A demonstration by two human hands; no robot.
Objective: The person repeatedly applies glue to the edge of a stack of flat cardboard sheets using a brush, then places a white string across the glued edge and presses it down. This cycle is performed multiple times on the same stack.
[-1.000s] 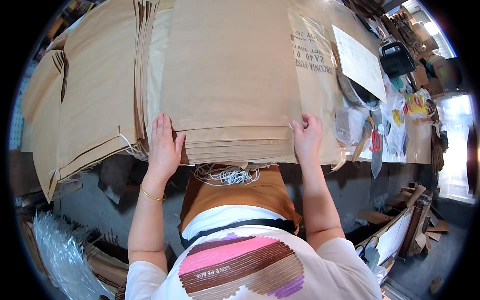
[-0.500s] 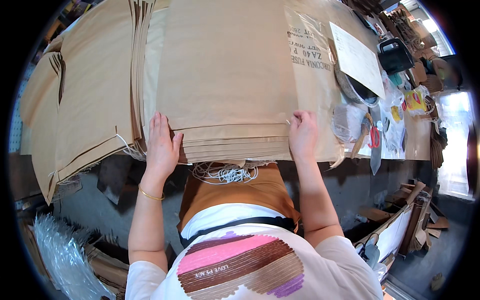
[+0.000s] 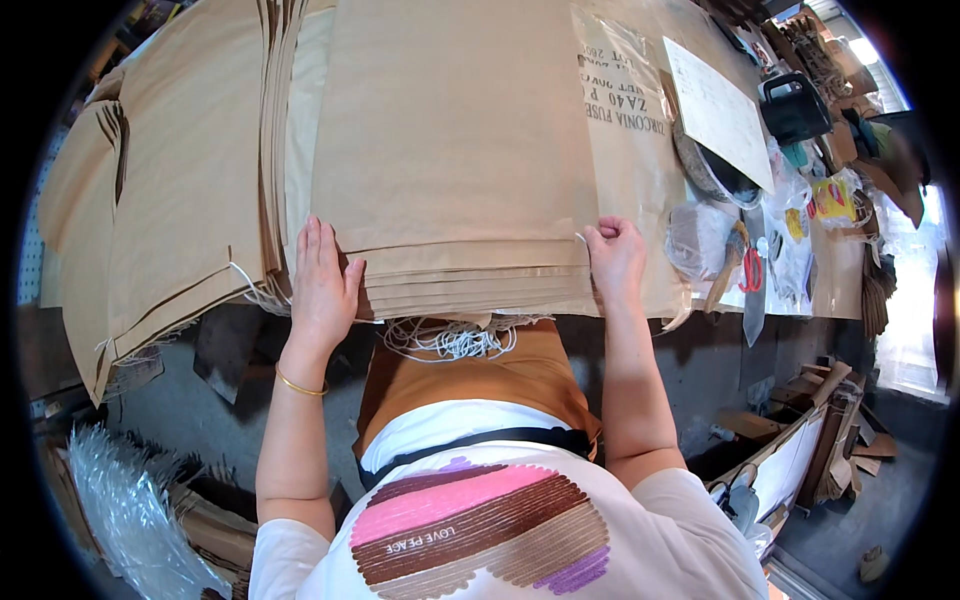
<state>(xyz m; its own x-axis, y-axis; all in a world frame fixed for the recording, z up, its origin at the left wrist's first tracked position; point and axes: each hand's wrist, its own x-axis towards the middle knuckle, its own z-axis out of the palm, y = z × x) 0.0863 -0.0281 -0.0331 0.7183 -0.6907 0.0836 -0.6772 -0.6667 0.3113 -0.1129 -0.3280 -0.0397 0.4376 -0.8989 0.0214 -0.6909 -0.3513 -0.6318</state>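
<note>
A layered stack of brown paper bags (image 3: 450, 150) lies in front of me, its folded near edges stepped one below the other. My left hand (image 3: 325, 285) is open, lying along the stack's left edge near the front corner, thumb held apart. At the right front corner my right hand (image 3: 617, 258) is closed in a pinch beside a short white string (image 3: 581, 238), which it appears to grip; the fingertips partly hide the hold. A tangle of white string (image 3: 465, 340) hangs below the table's front edge, between my arms.
More brown paper bags (image 3: 180, 170) are piled at the left, loose string at their corner. On the right lie a white sheet (image 3: 715, 110) over a round bowl, a plastic bag (image 3: 697, 240), a brush (image 3: 728, 262), red-handled scissors (image 3: 752, 270), a knife blade (image 3: 754, 318) and a black container (image 3: 795, 107).
My right hand has shifted slightly right and away from me, its fingers still pinched. My left hand stays against the stack's left edge, almost unmoved.
</note>
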